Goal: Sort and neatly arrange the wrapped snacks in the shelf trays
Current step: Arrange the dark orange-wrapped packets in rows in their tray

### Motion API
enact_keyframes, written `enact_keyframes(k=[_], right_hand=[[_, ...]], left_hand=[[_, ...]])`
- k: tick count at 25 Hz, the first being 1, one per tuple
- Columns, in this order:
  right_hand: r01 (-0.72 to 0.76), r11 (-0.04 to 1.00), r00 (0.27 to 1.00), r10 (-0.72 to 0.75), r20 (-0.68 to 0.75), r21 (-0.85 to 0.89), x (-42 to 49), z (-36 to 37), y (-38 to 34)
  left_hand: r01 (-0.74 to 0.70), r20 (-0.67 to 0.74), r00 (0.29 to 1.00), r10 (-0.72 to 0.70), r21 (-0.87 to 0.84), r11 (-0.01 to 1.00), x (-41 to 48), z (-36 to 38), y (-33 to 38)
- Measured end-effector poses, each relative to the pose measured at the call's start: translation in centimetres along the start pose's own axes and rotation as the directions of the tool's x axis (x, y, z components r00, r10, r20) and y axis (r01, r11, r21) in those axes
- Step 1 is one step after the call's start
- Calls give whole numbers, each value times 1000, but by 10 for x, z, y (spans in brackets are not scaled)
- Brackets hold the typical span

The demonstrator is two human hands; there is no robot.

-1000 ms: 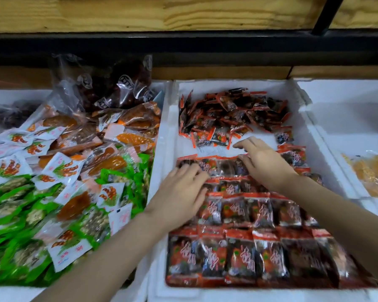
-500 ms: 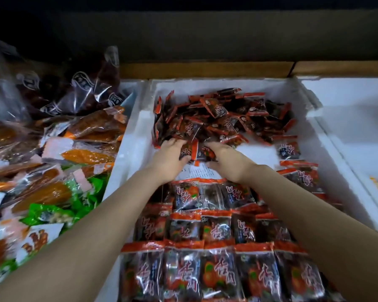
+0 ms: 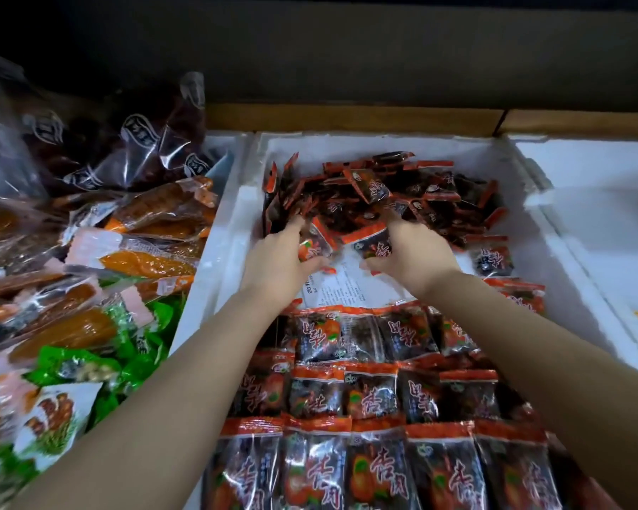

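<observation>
Leaning over a white foam tray (image 3: 236, 230) on a dim shelf, dark back wall across the top of the frame, we've got both hands at the near edge of the loose pile (image 3: 402, 193) in the upper centre. Our left hand (image 3: 279, 263) curls its fingers round a crumpled packet (image 3: 315, 239). Our right hand (image 3: 413, 252) pinches a red-edged packet (image 3: 371, 242), its red seal uppermost and tilted (bit blurry). Lower centre, the tidy rows (image 3: 365, 399) lie flat, long axes running up the frame, red seals toward the top. Mixed snacks (image 3: 89, 288) fill the left.
</observation>
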State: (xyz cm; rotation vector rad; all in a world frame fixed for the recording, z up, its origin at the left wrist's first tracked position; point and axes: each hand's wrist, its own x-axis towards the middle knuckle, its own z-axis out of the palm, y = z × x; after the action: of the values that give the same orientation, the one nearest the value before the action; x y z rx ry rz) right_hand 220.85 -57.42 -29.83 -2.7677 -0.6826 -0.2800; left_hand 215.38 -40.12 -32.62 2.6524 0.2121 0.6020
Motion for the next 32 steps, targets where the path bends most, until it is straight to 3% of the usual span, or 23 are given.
enact_keyframes(k=[2, 5, 7, 10, 13, 16, 18, 22, 24, 27, 32], right_hand=[[-37, 973, 997, 50, -50, 227, -10, -14, -2], [-106, 743, 994, 104, 42, 660, -31, -33, -7], [-110, 650, 994, 72, 83, 752, -47, -39, -9], [-134, 630, 991, 86, 103, 765, -62, -38, -14], [-192, 548, 981, 124, 148, 814, -64, -30, -19], [-207, 459, 978, 72, 196, 864, -60, -21, -24], [-129, 506, 991, 45, 124, 853, -57, -15, -27], [-26, 748, 997, 65, -34, 663, -29, -2, -23], [-100, 874, 993, 56, 106, 476, -10, 8, -17], [-137, 942, 937, 23, 349, 306, 6, 29, -23], [-158, 943, 938, 51, 343, 293, 15, 43, -42]], left_hand=[[30, -22, 999, -37, -261, 965, -3, -2, 4], [171, 87, 985, -151, -663, 729, -10, -12, 19], [298, 239, 955, -177, -744, 598, -20, -14, 30], [392, 390, 916, -99, -809, 438, -36, -10, 38], [372, 425, 905, 25, -817, 441, -51, -19, 44], [253, 307, 952, 17, -815, 522, -53, -26, 36], [190, 223, 975, -5, -819, 542, -53, -29, 30], [42, -58, 986, -159, -828, 559, -50, -35, 26], [-3, -162, 956, -244, -838, 546, -48, -42, 23], [16, -177, 945, -274, -815, 580, -49, -45, 20], [-7, -200, 950, -239, -781, 625, -47, -41, 20]])
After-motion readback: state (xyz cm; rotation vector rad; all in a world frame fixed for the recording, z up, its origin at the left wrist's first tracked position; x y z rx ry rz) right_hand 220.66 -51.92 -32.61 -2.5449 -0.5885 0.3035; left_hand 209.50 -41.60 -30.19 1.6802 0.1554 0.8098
